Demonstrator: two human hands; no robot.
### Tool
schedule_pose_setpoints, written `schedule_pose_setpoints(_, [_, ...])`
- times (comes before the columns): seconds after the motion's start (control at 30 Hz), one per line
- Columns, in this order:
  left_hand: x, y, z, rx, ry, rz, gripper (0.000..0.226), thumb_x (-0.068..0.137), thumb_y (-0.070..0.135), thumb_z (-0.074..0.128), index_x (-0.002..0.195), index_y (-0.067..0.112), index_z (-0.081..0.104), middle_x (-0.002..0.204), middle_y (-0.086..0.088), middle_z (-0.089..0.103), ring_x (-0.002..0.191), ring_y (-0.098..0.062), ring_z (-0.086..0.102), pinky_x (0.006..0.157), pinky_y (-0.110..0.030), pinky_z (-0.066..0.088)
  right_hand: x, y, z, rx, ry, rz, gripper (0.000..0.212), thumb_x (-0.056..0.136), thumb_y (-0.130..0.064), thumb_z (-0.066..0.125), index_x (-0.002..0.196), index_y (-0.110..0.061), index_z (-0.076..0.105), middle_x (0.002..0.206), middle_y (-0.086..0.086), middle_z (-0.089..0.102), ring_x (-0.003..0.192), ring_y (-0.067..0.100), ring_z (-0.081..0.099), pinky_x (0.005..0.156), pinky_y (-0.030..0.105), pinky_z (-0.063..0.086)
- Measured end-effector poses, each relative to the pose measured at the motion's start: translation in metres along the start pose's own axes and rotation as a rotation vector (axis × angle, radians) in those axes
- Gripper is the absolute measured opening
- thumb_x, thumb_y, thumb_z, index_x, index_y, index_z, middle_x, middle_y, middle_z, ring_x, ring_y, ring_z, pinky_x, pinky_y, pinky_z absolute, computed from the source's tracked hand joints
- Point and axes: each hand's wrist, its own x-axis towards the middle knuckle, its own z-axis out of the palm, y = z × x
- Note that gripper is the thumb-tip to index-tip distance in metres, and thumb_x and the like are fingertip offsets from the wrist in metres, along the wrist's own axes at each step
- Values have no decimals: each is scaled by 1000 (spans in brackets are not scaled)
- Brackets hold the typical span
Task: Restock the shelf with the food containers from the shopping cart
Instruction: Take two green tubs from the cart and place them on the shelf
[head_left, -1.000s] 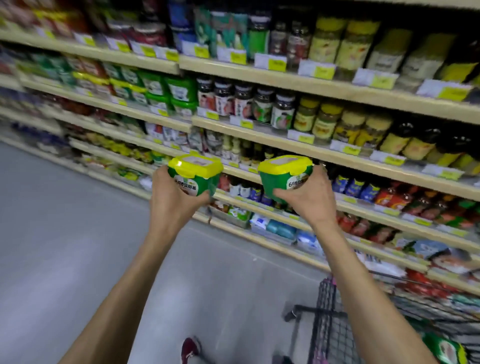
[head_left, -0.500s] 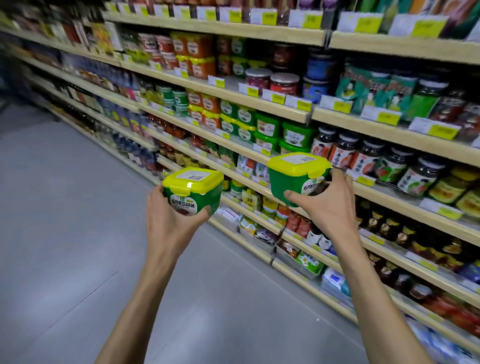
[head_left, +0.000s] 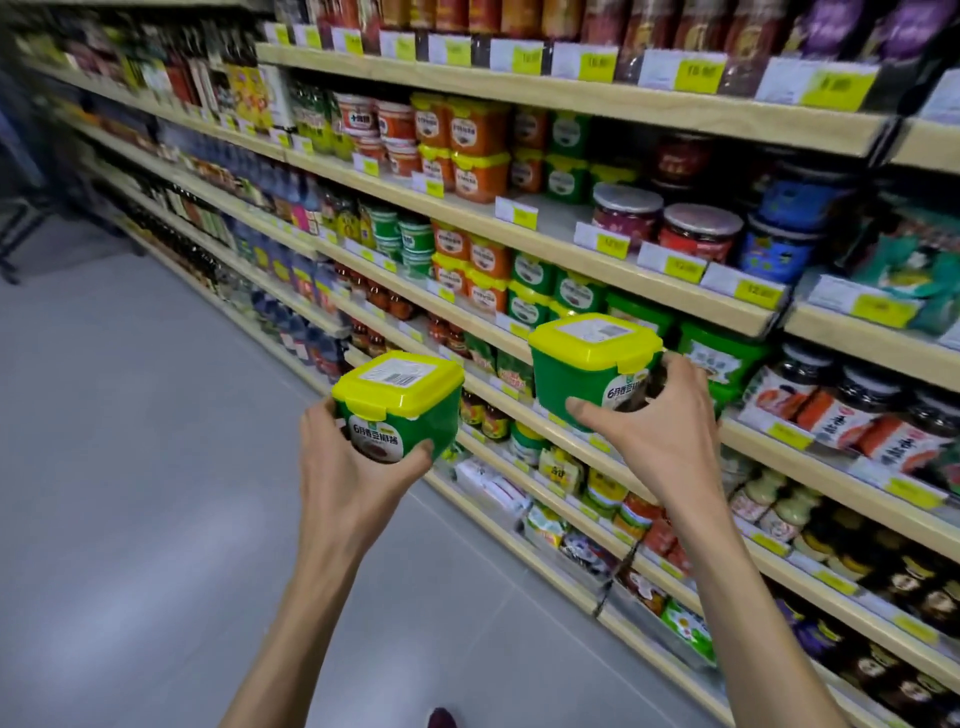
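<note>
Two green food containers with yellow lids are being held in the air in front of the shelf (head_left: 675, 111), one in each hand. The left container (head_left: 400, 405) is being gripped from below by the left hand (head_left: 348, 467); its fingers (head_left: 319, 421) are being kept clamped on the tub's left side, with the thumb pressed against the lower right edge. The right container (head_left: 592, 364) is being held higher and nearer the shelving by the right hand (head_left: 654, 441), whose fingers (head_left: 685, 366) are being curled round the far side while the thumb is being pressed on the near face. Both tubs are being kept upright, lids up, and well apart from each other. Just behind the right container, a row of stocked green tubs (head_left: 722, 353) is being displayed on a middle board. Red-filled jars (head_left: 698, 231) are being displayed on the board above. A grey floor (head_left: 130, 467) is being shown at the left, and the tip of a shoe (head_left: 441, 719) is being shown at the bottom edge.
</note>
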Motion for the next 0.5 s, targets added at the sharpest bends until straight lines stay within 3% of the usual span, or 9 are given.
schedule_pose_setpoints(0.07, [39,-7,8,-16,-25,21,86,58,32,93,128,17,46,121,-1,52,97,1,57,70,-12,46,27,-9,25,2,18,6,85,63,-48,89,132,-19,47,118,-7,38,106,8,40,83,27,35])
schedule_pose_setpoints(0.17, [93,-14,16,-43,-34,49,89,50,48,85,125,19,47,120,-2,54,104,-10,61,78,-25,56,68,-21,61,5,61,25,90,58,-52,90,131,-17,50,121,-3,44,114,19,52,87,32,45])
schedule_pose_setpoints(0.33, [169,-28,30,-36,-46,75,83,49,50,83,118,29,40,119,0,50,112,-19,57,86,-37,57,123,-44,105,-2,105,42,82,61,-51,89,125,-17,51,118,-3,45,107,16,46,81,29,35])
schedule_pose_setpoints(0.5, [244,-36,55,-39,-89,109,86,48,53,82,118,22,45,116,1,51,111,-20,56,86,-43,55,165,-58,134,-2,172,86,83,61,-52,89,125,-16,52,119,0,48,105,17,50,81,28,37])
